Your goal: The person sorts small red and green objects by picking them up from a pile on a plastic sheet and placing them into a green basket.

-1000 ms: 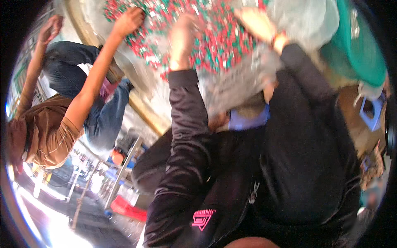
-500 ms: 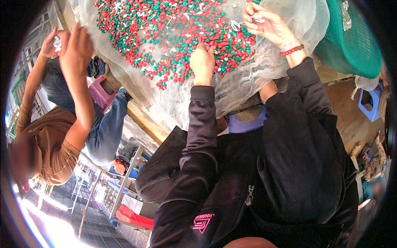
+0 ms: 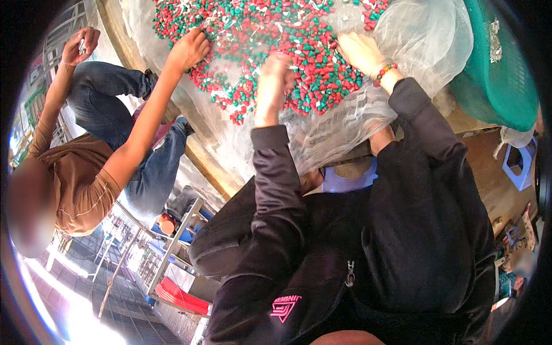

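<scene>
A bright, cluttered workspace spreads out around me.
Low on my left, white glare [image 3: 86, 330] washes over a dark ribbed surface [image 3: 141, 313], though I cannot tell whether it is roof or wall. A thin pole [image 3: 119, 273] slants across there, near a metal rack [image 3: 175, 246] with a red stack [image 3: 179, 298] on it. At my upper left I see pale bars [image 3: 60, 43], blurred toward the rim; on my right, a blue plastic stool [image 3: 522, 183] stands on brown floor [image 3: 480, 172], beside small clutter I cannot make out.
</scene>
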`<move>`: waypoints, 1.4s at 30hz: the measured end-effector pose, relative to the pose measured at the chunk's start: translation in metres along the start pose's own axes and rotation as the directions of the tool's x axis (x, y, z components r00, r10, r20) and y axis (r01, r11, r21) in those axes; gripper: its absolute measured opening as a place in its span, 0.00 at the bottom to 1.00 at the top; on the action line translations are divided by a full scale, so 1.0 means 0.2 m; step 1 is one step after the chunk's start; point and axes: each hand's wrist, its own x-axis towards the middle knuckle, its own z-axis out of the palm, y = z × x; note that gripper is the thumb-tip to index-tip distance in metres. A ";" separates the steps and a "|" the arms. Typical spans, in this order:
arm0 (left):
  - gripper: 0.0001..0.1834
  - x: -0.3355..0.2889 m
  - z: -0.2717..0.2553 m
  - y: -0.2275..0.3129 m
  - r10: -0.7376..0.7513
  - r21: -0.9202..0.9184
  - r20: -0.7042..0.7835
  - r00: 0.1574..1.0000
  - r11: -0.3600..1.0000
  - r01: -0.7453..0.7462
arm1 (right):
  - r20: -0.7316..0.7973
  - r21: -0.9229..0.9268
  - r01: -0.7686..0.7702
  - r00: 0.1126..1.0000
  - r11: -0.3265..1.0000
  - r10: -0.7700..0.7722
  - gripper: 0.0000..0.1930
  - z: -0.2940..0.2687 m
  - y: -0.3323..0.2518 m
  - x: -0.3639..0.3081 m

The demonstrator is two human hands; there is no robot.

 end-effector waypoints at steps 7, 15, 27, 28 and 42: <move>0.08 0.24 -0.21 0.19 0.138 -0.138 -0.006 0.990 0.981 -0.137 | 0.365 0.916 -0.336 0.924 0.221 -0.109 0.12 -0.23 -0.03 0.00; 0.16 0.40 -0.14 -0.03 0.432 0.975 0.110 0.895 0.129 -0.181 | 0.426 0.905 -0.421 0.899 0.064 -0.104 0.15 -0.54 0.00 -0.10; 0.09 0.21 0.14 0.12 0.118 0.170 0.442 0.889 0.962 -0.212 | 0.143 -0.110 -0.087 0.984 0.990 0.103 0.12 -0.09 -0.09 -0.04; 0.10 0.22 0.21 0.09 0.216 0.388 0.469 0.856 0.821 -0.419 | 0.142 -0.118 -0.087 0.984 0.989 0.104 0.12 -0.10 -0.09 -0.04; 0.05 0.15 0.24 0.04 0.012 -0.129 0.400 0.916 0.991 0.043 | 0.294 0.699 -0.364 0.931 -0.615 -0.217 0.09 -0.37 -0.02 -0.22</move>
